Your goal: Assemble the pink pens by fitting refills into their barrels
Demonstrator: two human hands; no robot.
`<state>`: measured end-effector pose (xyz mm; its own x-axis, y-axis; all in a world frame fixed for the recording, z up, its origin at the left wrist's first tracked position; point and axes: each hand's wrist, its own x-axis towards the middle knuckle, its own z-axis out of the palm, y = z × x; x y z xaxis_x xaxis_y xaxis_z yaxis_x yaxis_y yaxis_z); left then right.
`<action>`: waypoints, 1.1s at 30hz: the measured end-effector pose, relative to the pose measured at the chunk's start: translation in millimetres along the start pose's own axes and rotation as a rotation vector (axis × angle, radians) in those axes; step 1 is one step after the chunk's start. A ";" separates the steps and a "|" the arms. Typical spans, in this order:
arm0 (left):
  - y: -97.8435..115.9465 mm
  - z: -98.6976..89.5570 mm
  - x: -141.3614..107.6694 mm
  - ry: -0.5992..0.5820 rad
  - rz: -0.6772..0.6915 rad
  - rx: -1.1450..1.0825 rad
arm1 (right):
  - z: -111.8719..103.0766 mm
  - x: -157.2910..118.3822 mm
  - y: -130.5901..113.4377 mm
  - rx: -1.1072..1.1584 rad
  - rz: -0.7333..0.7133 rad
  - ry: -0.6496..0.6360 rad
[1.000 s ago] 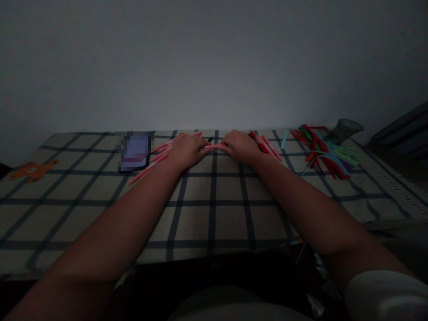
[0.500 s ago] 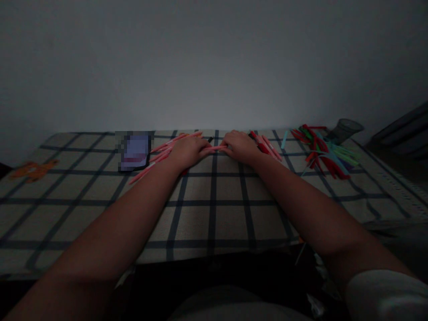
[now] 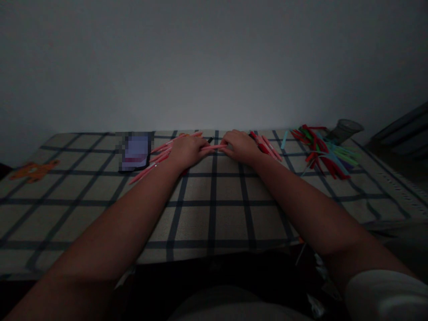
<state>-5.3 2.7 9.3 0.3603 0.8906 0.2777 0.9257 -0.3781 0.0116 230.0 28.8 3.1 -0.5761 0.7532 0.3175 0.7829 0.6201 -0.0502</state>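
A thin pink strip (image 3: 218,147) spans the gap between my two hands above the checked cloth. My left hand (image 3: 189,151) is closed on its left end, and my right hand (image 3: 238,146) pinches its right end. Several pink strips (image 3: 160,154) lie on the cloth beside and under my left hand. More pink and red strips (image 3: 269,148) lie just right of my right hand. A small dark object (image 3: 210,139) shows behind the fingers of my left hand.
A phone (image 3: 136,151), partly pixelated, lies at the left. Further left is an orange cut-out shape (image 3: 34,171). A heap of red, green and blue strips (image 3: 323,151) lies at the right by a clear cup (image 3: 345,129). A plain wall rises behind the checked cloth (image 3: 214,223).
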 end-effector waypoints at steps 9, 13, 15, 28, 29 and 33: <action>1.7 -1.6 -0.1 -0.002 -0.013 0.018 | 9.3 4.0 5.5 0.004 -0.125 -0.029; 1.2 0.1 -0.1 -0.003 -0.001 0.014 | 8.2 5.7 4.3 -0.022 -0.122 -0.030; 0.7 0.9 0.1 0.004 0.008 0.013 | 8.0 6.1 4.2 -0.024 -0.122 -0.026; -0.2 1.2 0.8 -0.002 0.001 0.009 | 5.5 5.8 3.5 -0.024 -0.122 -0.005; -0.6 1.4 0.8 -0.005 -0.002 0.008 | 5.4 5.7 3.4 -0.024 -0.119 -0.002; -1.8 1.8 0.7 -0.001 0.016 -0.001 | 5.7 5.2 3.4 -0.002 -0.102 0.032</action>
<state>-6.5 4.4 7.8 0.3750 0.8847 0.2770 0.9197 -0.3924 0.0084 228.3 36.0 -0.8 -0.6452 0.6784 0.3513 0.7210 0.6928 -0.0136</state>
